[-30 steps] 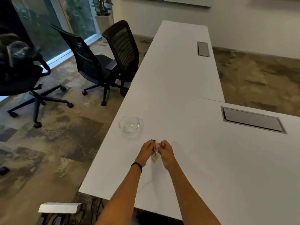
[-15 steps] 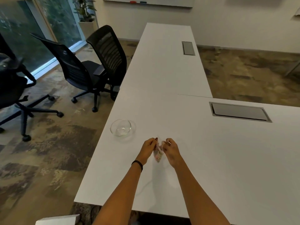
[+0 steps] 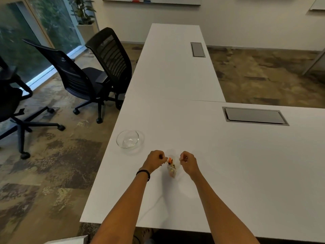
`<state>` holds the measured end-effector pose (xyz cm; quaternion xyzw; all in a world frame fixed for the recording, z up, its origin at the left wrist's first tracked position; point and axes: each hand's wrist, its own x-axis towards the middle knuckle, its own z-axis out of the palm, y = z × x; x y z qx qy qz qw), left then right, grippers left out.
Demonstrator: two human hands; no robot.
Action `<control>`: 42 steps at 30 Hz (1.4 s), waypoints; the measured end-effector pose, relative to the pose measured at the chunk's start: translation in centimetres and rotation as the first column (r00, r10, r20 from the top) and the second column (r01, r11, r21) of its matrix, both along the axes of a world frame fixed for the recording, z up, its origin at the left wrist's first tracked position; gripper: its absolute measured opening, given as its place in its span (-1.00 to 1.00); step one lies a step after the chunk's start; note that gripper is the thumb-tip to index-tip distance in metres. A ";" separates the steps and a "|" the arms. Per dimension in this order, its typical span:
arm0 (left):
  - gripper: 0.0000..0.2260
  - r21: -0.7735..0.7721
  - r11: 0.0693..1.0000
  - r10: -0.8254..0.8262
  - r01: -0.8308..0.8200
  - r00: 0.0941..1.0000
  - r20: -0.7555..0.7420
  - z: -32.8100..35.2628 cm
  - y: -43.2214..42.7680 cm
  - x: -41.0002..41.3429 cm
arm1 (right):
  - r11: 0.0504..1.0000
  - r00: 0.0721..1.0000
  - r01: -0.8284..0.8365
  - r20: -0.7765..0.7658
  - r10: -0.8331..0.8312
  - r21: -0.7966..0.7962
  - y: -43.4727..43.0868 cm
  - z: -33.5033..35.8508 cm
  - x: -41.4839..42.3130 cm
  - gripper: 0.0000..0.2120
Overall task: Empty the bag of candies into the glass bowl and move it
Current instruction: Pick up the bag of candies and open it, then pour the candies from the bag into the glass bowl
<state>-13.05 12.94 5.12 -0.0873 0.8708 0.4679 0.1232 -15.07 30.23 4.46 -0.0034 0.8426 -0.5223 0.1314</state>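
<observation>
A small clear bag of candies (image 3: 172,168) hangs between my two hands just above the white table (image 3: 228,164), its mouth pulled wide apart. My left hand (image 3: 155,160) pinches the bag's left top edge and my right hand (image 3: 187,160) pinches the right top edge. An orange candy shows at the top of the bag. The empty glass bowl (image 3: 127,138) stands on the table to the upper left of my left hand, near the table's left edge.
A grey cable hatch (image 3: 254,116) is set into the table at the right, another (image 3: 198,49) on the far table. Two black office chairs (image 3: 98,74) stand left of the table, a third (image 3: 12,103) at the far left.
My hands have drawn apart, pulling the bag's mouth wide. The camera view has shifted, so the bowl and table sit slightly differently in the frame.
</observation>
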 end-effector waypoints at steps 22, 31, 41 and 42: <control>-0.77 0.150 0.988 -0.040 0.046 0.998 -0.039 2.1 -1.2 -0.8 | 0.802 0.873 0.448 0.388 -0.296 -0.395 -0.8 0.4 -1.2 -0.81; -0.80 0.355 0.935 -0.005 0.014 1.000 -0.026 4.8 -2.4 -1.6 | 0.866 0.646 0.378 0.764 0.007 -0.327 -4.8 -1.7 -0.5 -0.60; -0.74 0.594 0.714 0.410 -0.371 0.909 0.075 2.0 -6.9 -1.1 | 0.783 0.630 0.424 0.769 0.106 -0.455 -8.9 -0.5 -2.2 -0.63; -0.71 0.605 0.685 0.443 -0.406 0.891 0.097 1.4 -7.2 -1.0 | 0.780 0.643 0.422 0.759 0.102 -0.462 -9.3 -0.1 -2.5 -0.68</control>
